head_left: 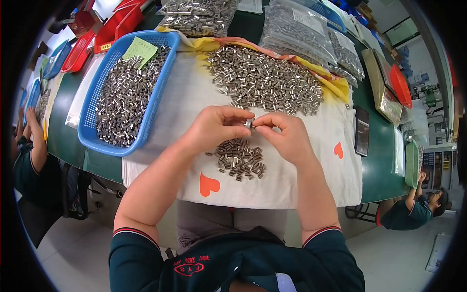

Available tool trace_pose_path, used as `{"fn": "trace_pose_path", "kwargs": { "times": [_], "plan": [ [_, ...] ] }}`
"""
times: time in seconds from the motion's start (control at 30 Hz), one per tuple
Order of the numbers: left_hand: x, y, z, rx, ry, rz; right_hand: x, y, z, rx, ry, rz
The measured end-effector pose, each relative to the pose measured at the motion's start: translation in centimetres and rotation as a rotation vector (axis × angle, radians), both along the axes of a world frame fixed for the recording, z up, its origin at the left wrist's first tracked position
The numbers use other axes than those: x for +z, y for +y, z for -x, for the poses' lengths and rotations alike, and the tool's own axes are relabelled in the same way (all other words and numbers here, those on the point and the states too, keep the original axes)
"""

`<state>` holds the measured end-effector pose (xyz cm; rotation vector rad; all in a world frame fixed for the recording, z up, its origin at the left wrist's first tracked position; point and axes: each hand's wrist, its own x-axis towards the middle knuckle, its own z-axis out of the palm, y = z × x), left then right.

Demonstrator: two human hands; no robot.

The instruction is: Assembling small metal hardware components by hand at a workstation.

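My left hand [217,127] pinches a small shiny metal sleeve [248,123] between thumb and fingertips. Against its other side my right hand [288,136] is closed in a pinch, and whatever sits in those fingertips is too small to make out. Just below the hands, a small pile of short metal sleeves [239,159] lies on the white cloth [194,82]. Beyond the hands spreads a larger heap of similar metal sleeves [265,78]. At the left stands a blue perforated basket [83,121] filled with the same sort of parts, a yellow-green paper slip [140,50] on top.
Clear bags of metal parts [296,29] stand at the back behind a yellow cloth edge [335,87]. A dark phone-like slab [361,130] lies on the green table [377,175] at right. Red bins [114,27] sit back left. Other people [411,214] work at both sides.
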<state>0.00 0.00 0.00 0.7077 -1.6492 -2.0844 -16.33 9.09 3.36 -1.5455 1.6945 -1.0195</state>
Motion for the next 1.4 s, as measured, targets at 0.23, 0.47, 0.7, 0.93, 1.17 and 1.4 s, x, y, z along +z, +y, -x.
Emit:
{"fn": "trace_pose_path", "kwargs": {
  "times": [0.23, 0.47, 0.7, 0.93, 1.17, 1.4],
  "plan": [
    [0.3, 0.4, -0.2, -0.123, -0.02, 0.064, -0.2, -0.3, 2.5, -0.127, 0.005, -0.028],
    [0.2, 0.3, -0.1, -0.097, -0.049, 0.025, -2.5, -1.1, 2.7, -0.195, 0.584, 0.068],
    [0.3, 0.1, -0.2, -0.092, -0.039, -0.028, -2.0, -0.8, 2.3, -0.095, 0.579, 0.002],
    [0.0, -0.4, -0.1, -0.001, 0.049, -0.086, -0.4, -0.3, 0.3, -0.127, 0.039, -0.015],
    [0.0, -0.3, -0.1, -0.008, 0.043, -0.093, -0.3, -0.1, -0.7, -0.06, -0.049, 0.05],
    [0.3, 0.2, 0.1, 0.03, -0.087, 0.026, -1.0, 0.0, -1.6, -0.067, 0.398, 0.265]
  ]
}}
